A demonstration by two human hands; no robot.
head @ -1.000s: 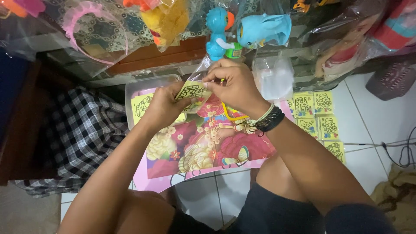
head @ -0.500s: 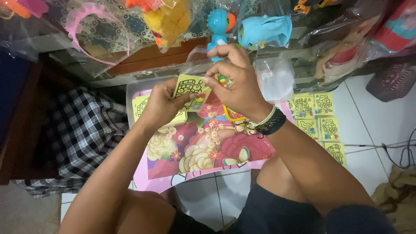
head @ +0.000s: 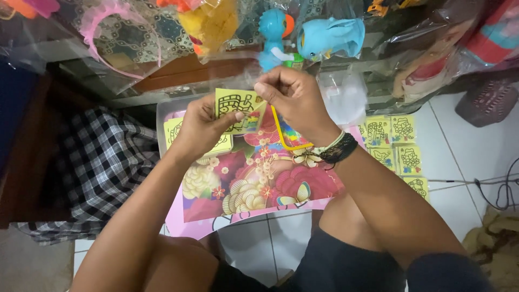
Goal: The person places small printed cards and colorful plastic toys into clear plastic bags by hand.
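1. Head view: we are looking down at our two bare hands, raised over a flowered mat (head: 254,184) that is lying on the white tile floor (head: 465,178).
2. Our left hand (head: 203,130) is pinching a small yellow card (head: 236,110) with a black line drawing, thumb pressed on its front, fingers closed behind it.
3. Our right hand (head: 294,100) is closing finger and thumb on the card's upper right corner, where a clear plastic sleeve (head: 254,70) is showing above it; we cannot tell whether the card is inside the sleeve.
4. The card is being held upright between both hands, above the far edge of the mat.
5. A clear plastic box (head: 167,111) is sitting just left of our left hand, with more yellow cards (head: 175,132) inside it.
6. Further yellow cards (head: 397,143) are lying in rows on the floor to the right.
7. A blue toy (head: 330,35) in plastic wrap is hanging just beyond our right hand.
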